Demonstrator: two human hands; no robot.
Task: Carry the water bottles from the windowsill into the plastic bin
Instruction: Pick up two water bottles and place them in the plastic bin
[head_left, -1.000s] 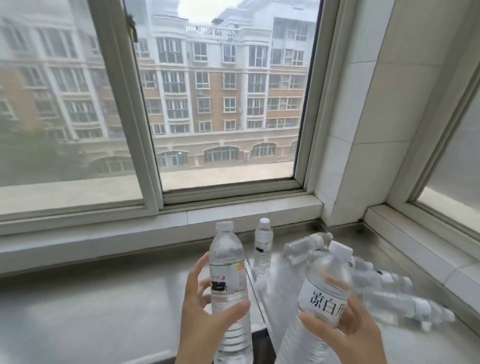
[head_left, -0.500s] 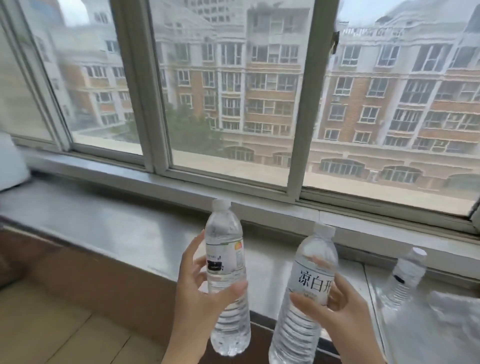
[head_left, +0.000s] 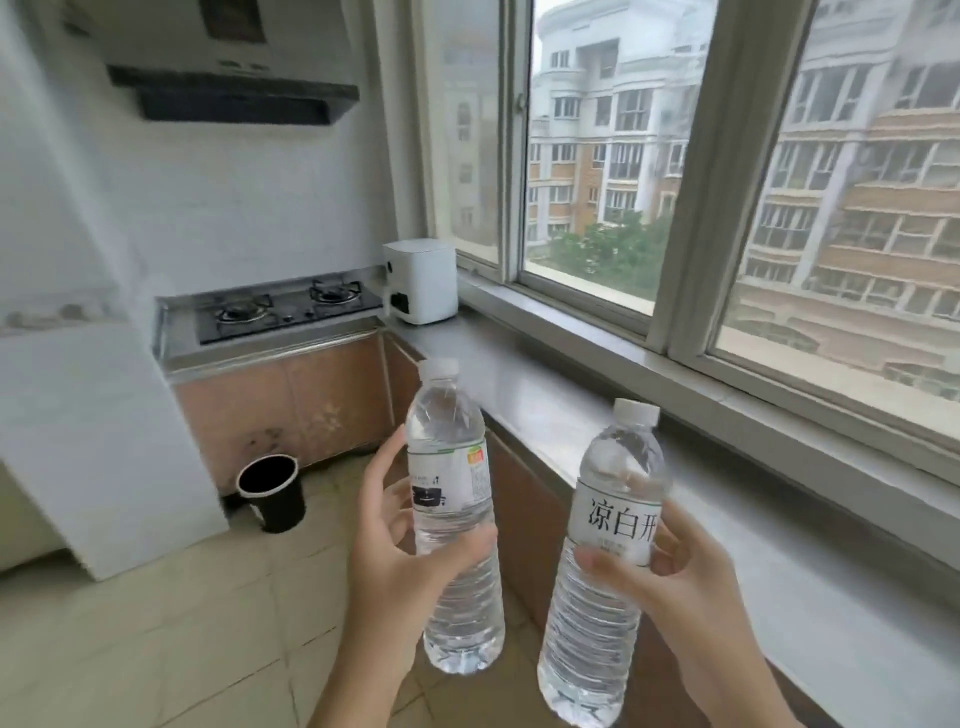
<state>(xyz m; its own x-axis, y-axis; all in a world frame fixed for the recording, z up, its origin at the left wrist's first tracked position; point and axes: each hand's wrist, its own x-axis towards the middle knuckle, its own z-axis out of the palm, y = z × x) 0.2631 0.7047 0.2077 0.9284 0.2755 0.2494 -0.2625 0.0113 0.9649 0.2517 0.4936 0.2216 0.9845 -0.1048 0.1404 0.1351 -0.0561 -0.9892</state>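
Observation:
I hold two clear water bottles upright in front of me, over the tiled floor. My left hand (head_left: 400, 551) is wrapped around the bottle with the white and green label (head_left: 453, 499). My right hand (head_left: 675, 587) grips the bottle with large black characters on a white label (head_left: 608, 561). Both bottles have white caps. The grey windowsill (head_left: 597, 415) runs along the right under the window, and no bottles show on the stretch in view. No plastic bin is in view.
A gas stove (head_left: 285, 312) sits on the counter at the far end, with a range hood (head_left: 234, 98) above. A white appliance (head_left: 421, 280) stands in the corner of the sill. A black bucket (head_left: 272, 491) stands on the floor by a white cabinet (head_left: 93, 441).
My view has swung left from the sill's right corner and its bottles to the stove end of the kitchen. Both hands keep their bottles.

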